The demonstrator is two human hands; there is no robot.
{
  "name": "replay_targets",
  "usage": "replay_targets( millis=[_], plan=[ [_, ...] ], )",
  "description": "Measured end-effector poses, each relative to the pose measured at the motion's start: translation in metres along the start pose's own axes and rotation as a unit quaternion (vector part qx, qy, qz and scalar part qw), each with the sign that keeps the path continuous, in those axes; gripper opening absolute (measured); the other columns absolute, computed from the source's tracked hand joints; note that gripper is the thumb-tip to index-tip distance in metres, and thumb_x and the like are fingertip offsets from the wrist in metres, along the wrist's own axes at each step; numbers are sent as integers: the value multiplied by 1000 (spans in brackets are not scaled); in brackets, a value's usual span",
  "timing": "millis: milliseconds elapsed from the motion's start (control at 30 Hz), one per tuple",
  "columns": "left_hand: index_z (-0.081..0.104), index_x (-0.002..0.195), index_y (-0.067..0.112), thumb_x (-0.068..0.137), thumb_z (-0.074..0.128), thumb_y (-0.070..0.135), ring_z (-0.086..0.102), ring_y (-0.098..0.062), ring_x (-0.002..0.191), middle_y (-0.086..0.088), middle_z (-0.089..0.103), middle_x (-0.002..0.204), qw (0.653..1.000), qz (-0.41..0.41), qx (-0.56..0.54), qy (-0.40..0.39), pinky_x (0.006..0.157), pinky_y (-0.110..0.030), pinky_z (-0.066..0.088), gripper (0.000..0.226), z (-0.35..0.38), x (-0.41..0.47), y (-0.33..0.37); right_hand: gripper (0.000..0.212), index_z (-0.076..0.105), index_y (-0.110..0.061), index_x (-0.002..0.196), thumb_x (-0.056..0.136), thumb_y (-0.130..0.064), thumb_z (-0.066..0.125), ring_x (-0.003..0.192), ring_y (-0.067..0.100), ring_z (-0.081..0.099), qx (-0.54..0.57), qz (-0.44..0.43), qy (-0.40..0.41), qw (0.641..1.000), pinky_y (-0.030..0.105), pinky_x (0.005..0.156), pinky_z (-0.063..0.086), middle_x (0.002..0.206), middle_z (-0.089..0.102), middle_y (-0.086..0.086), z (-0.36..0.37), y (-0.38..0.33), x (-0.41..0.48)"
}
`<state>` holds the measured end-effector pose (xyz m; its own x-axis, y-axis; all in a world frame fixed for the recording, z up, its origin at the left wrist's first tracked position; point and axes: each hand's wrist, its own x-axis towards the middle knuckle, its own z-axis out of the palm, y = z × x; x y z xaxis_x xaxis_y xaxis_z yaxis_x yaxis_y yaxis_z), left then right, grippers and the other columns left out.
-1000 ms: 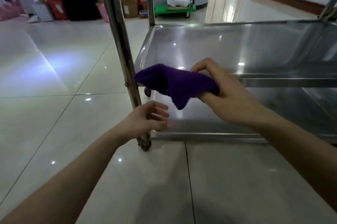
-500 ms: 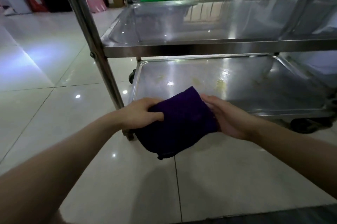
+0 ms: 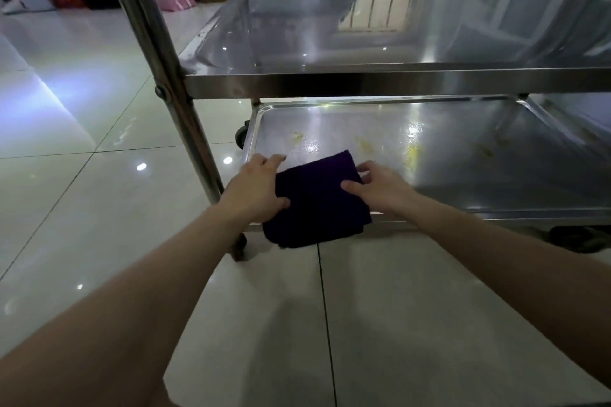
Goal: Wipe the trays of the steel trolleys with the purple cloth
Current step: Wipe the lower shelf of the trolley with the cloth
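Purple cloth (image 3: 317, 201) sits folded at the lower tray's (image 3: 463, 148) front-left corner, half draped over the rim, with left hand (image 3: 256, 190) and right hand (image 3: 380, 190) each gripping an edge. Risk: the overhang drags it floorward, or the yellowish stains (image 3: 363, 143) just smear.

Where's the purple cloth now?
The purple cloth sits mid head view, between the left hand and right hand, at the near-left corner of the bottom tray.

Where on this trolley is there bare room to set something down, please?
The upper tray is bare across what shows. The lower tray, though smeared, is free between the purple cloth and its right rim. Its near-left corner, beside the post, is crowded: the left hand and right hand hold the cloth there.
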<state>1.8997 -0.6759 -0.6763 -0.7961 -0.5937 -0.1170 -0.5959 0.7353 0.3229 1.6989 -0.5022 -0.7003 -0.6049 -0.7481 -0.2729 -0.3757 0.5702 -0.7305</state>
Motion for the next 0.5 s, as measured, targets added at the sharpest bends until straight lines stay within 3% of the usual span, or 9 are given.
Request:
replay_targets(
  millis=[33,100,167,233,300,367,433,467,500],
  plan=[
    [34,167,27,91,86,37,54,-29,138,-8,47,156,1000,3,7,-20,112,-46,52,92,6,-1,0,67,40,-11,157,106,-47,66,121,32,67,-116,-11,-1,993,44,95,59,140,60,10,4,6,4],
    [48,156,27,93,83,42,62,-21,121,-1,60,142,996,8,-12,-93,100,-36,56,74,14,-4,-6,69,36,-11,158,107,-51,60,135,38,56,-299,-67,1,952,51,109,49,149,51,15,18,23,9],
    [65,133,30,94,80,51,65,-10,102,7,68,121,987,2,-9,-162,83,-25,53,47,17,-10,-19,68,35,-15,164,109,-51,55,150,36,43,-344,-131,-5,930,55,123,36,163,40,13,36,35,11],
    [72,107,30,94,76,60,67,-6,91,8,72,106,979,-30,6,-202,72,-22,53,34,16,-15,-39,67,34,-22,167,110,-52,52,162,31,25,-333,-168,-6,928,55,130,25,175,28,9,53,35,14],
    [73,92,26,89,74,71,74,-12,83,3,77,91,972,-100,-16,-210,66,-27,61,45,16,-19,-63,64,36,-29,167,110,-56,48,166,28,13,-333,-198,5,922,58,133,18,178,23,5,72,28,20],
    [72,89,21,73,74,90,74,-17,81,-2,76,87,960,-189,-69,-193,67,-34,66,71,13,-24,-77,65,34,-36,167,109,-65,41,167,28,7,-341,-215,14,915,64,133,12,179,20,2,92,19,29],
    [69,91,16,35,65,111,70,-18,80,-3,73,88,955,-242,-105,-137,62,-34,61,109,10,-29,-81,70,27,-43,169,106,-75,27,168,30,1,-362,-202,13,910,71,130,3,181,12,1,112,9,39],
    [66,89,15,20,61,113,68,-17,76,-2,71,85,954,-255,-125,-93,57,-32,55,119,10,-30,-82,72,20,-45,170,105,-77,20,168,31,-3,-367,-182,8,912,73,129,-3,182,7,0,123,6,44],
    [63,88,12,18,64,111,67,-16,74,0,69,83,952,-262,-151,-43,54,-30,50,121,11,-30,-84,72,14,-47,171,105,-77,15,168,31,-6,-367,-159,5,916,74,127,-7,182,3,-1,133,6,49]
  ],
)
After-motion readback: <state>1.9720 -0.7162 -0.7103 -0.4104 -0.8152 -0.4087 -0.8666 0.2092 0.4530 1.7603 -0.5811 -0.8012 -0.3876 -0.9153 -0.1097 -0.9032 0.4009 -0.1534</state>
